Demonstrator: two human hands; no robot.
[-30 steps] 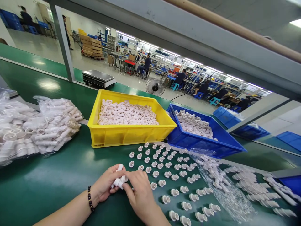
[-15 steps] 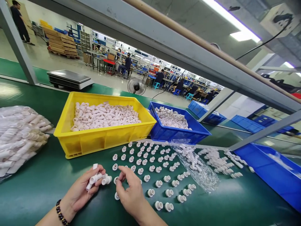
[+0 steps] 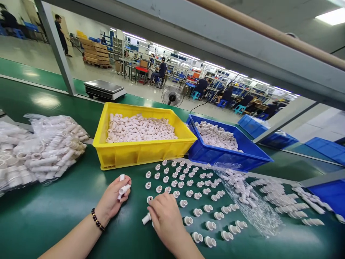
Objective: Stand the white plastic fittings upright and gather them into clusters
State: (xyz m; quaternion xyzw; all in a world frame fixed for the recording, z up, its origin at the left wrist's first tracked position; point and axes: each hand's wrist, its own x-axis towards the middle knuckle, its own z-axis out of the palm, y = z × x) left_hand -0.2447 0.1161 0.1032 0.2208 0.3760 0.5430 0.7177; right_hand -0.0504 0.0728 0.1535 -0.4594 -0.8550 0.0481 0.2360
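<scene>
My left hand (image 3: 116,197), a beaded bracelet on its wrist, is closed around a white plastic tee pipe fitting (image 3: 124,189). To its right, my right hand (image 3: 167,217) has its fingers bent and pinched together. A white tubular fitting (image 3: 146,218) sticks out from under its thumb side; the rest of that piece is hidden. At the fingertips stands a flanged white fitting (image 3: 150,199), partly covered. Several more flanged fittings (image 3: 188,220) stand in rough rows on the green table (image 3: 118,233), to the right of and beyond this hand.
A yellow bin (image 3: 145,156) and a blue bin (image 3: 229,160), both full of white fittings, stand behind the rows. Bagged fittings (image 3: 54,151) lie at left. A clear plastic bag (image 3: 261,216) and loose fittings lie at right. A scale (image 3: 104,89) sits behind.
The view has turned left, so the scene sits further right. A second fitting beside my left hand's tee is gone from there; a white piece now shows under my right hand.
</scene>
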